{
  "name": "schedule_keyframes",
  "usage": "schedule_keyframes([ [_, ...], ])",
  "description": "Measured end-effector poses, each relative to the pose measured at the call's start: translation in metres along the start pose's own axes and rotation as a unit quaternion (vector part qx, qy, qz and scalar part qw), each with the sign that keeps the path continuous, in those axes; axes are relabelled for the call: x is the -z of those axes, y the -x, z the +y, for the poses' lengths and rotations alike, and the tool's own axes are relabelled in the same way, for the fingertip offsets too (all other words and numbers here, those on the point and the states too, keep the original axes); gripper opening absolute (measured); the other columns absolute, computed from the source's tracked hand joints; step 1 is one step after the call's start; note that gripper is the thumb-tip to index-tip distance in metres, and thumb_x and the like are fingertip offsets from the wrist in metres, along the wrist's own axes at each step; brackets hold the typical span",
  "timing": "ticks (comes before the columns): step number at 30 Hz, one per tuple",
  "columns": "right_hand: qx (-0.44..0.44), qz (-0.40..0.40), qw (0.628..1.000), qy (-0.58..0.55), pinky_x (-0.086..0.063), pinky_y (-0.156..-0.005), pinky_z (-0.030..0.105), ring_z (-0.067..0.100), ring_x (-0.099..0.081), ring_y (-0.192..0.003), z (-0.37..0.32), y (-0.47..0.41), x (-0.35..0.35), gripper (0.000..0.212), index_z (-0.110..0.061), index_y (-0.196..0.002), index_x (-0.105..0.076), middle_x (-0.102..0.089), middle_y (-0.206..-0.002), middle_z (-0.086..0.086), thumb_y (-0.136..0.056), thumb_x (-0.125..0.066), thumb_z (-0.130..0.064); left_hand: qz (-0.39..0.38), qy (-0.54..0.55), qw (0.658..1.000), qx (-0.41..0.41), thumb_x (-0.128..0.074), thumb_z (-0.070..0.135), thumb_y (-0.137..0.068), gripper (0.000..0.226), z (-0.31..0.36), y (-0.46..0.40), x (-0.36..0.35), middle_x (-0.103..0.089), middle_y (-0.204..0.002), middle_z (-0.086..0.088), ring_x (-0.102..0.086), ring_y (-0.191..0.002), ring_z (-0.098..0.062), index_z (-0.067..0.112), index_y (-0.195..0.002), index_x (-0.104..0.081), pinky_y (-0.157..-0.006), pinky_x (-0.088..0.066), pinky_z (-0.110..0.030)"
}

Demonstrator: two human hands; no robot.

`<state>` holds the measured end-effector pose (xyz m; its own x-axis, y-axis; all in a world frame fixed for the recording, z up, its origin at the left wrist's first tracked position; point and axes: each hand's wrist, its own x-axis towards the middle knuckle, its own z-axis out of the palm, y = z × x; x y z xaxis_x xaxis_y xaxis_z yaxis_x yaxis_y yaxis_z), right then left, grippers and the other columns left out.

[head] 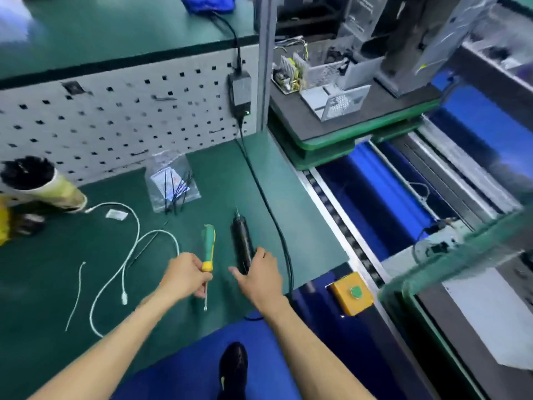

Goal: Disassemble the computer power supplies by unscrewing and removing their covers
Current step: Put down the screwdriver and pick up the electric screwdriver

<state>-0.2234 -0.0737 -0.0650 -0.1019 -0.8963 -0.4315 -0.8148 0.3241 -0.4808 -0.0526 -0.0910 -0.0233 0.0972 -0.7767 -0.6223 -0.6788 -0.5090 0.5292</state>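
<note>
Left hand grips a green-and-yellow screwdriver low on its handle, fingers curled round it, with the metal shaft pointing back toward the person and the handle's far end resting on the green counter. Right hand lies just beside it with fingers loosely spread — its fingertips touch the near end of a black electric screwdriver, which lies flat on the counter with its bit pointing away; no grip around it is visible. A black cable runs along the counter to the right of that tool, up to a black power adapter hanging on the white pegboard. The power supplies sit well apart from both hands, on a dark pallet with a green edge on the conveyor to the upper right — one shows its circuit board and perforated metal casing, opened. On the counter to the left lie a white cable in loops, a clear bag with black zip ties, and a tipped container of black pieces. A yellow box with a green button sits at the counter's right edge.
</note>
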Motion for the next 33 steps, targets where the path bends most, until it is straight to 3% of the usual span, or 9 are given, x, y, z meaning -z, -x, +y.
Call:
schedule_keyframes([
  [4, 0.0, 0.01, 1.0, 0.015, -0.041, -0.104, 0.036, 0.03, -0.045, -0.13, 0.001, -0.018, -0.016, 0.055, -0.004, -0.139, -0.04, -0.047, -0.14, 0.015, -0.103, -0.056, -0.043, -0.011, -0.013, 1.0, 0.012, -0.074, 0.004, -0.083, 0.014, -0.013, -0.029, -0.006, -0.072, -0.061, -0.01, -0.071, -0.051, -0.022, 0.004, -0.087, -0.06, -0.066, -0.062, -0.04],
  [7, -0.029, -0.026, 0.986, -0.159, -0.049, -0.093, 0.039, 0.032, -0.061, -0.107, 0.009, -0.021, 0.002, 0.045, -0.008, -0.133, -0.039, -0.06, -0.122, 0.015, -0.104, -0.058, -0.038, -0.013, -0.068, 0.998, 0.008, -0.074, 0.011, -0.084, 0.018, -0.015, -0.039, -0.008, -0.072, -0.066, -0.01, -0.07, -0.048, -0.023, 0.007, -0.089, -0.058, -0.059, -0.061, -0.04],
  [12, -0.031, -0.088, 0.908, -0.407, -0.054, -0.061, 0.033, 0.018, -0.062, -0.064, 0.025, 0.0, 0.055, 0.031, -0.024, -0.132, -0.037, -0.063, -0.087, 0.004, -0.107, -0.053, -0.034, 0.017, -0.401, 0.915, -0.038, -0.061, 0.056, -0.086, 0.041, 0.013, -0.037, 0.008, -0.071, -0.096, -0.003, -0.071, -0.086, -0.026, 0.018, -0.092, -0.047, -0.067, -0.049, -0.031],
  [16, -0.033, -0.113, 0.827, -0.549, -0.054, -0.055, 0.03, 0.022, -0.063, -0.062, 0.045, 0.025, 0.117, 0.025, -0.012, -0.129, -0.052, -0.063, -0.097, 0.022, -0.11, -0.047, -0.029, 0.133, -0.296, 0.892, -0.315, -0.074, 0.049, -0.079, 0.056, 0.075, -0.017, 0.005, -0.049, -0.118, -0.002, -0.052, -0.109, -0.026, 0.021, -0.121, -0.048, -0.084, -0.046, -0.042],
  [20, -0.016, -0.161, 0.773, -0.613, -0.049, -0.054, 0.03, 0.025, -0.059, -0.06, 0.076, 0.068, 0.174, 0.034, -0.009, -0.109, -0.067, -0.066, -0.088, 0.02, -0.101, -0.053, -0.039, 0.061, -0.311, 0.732, -0.604, -0.082, 0.04, -0.067, 0.073, 0.152, 0.027, -0.028, -0.047, -0.137, -0.006, -0.042, -0.131, -0.028, 0.023, -0.132, -0.053, -0.117, -0.02, -0.05],
  [24, 0.014, -0.165, 0.737, -0.655, -0.054, -0.053, 0.03, 0.03, -0.065, -0.066, 0.131, 0.125, 0.215, 0.056, 0.001, -0.133, -0.056, -0.065, -0.109, 0.036, -0.108, -0.032, -0.044, -0.045, -0.318, 0.709, -0.628, -0.074, 0.039, -0.069, 0.043, 0.209, 0.076, -0.074, -0.057, -0.086, 0.016, -0.053, -0.08, -0.015, 0.036, -0.103, -0.048, -0.093, -0.042, -0.031],
  [26, 0.046, -0.126, 0.714, -0.687, -0.058, -0.057, 0.033, 0.035, -0.068, -0.073, 0.163, 0.162, 0.233, 0.065, 0.005, -0.14, -0.053, -0.064, -0.115, 0.04, -0.103, -0.043, -0.047, -0.1, -0.242, 0.74, -0.619, -0.065, 0.049, -0.066, 0.039, 0.23, 0.106, -0.099, -0.053, -0.078, 0.018, -0.048, -0.073, -0.014, 0.039, -0.096, -0.043, -0.075, -0.038, -0.014],
  [30, 0.088, 0.044, 0.638, -0.764, -0.059, -0.066, 0.038, 0.034, -0.067, -0.087, 0.209, 0.233, 0.239, 0.069, 0.005, -0.122, -0.064, -0.071, -0.106, 0.025, -0.072, -0.085, -0.038, -0.185, -0.103, 0.777, -0.593, -0.083, 0.029, -0.072, 0.044, 0.264, 0.172, -0.16, -0.053, -0.071, 0.01, -0.048, -0.066, -0.016, 0.035, -0.088, -0.042, -0.062, -0.039, -0.029],
  [33, 0.086, 0.275, 0.727, -0.623, -0.054, -0.091, 0.04, 0.026, -0.066, -0.109, 0.229, 0.278, 0.228, 0.045, -0.01, -0.125, -0.06, -0.074, -0.117, 0.001, -0.083, -0.078, -0.009, -0.248, -0.086, 0.764, -0.589, -0.085, 0.02, -0.07, 0.049, 0.285, 0.223, -0.206, -0.05, -0.07, 0.008, -0.041, -0.06, -0.012, 0.03, -0.085, -0.038, -0.056, -0.034, -0.027],
])
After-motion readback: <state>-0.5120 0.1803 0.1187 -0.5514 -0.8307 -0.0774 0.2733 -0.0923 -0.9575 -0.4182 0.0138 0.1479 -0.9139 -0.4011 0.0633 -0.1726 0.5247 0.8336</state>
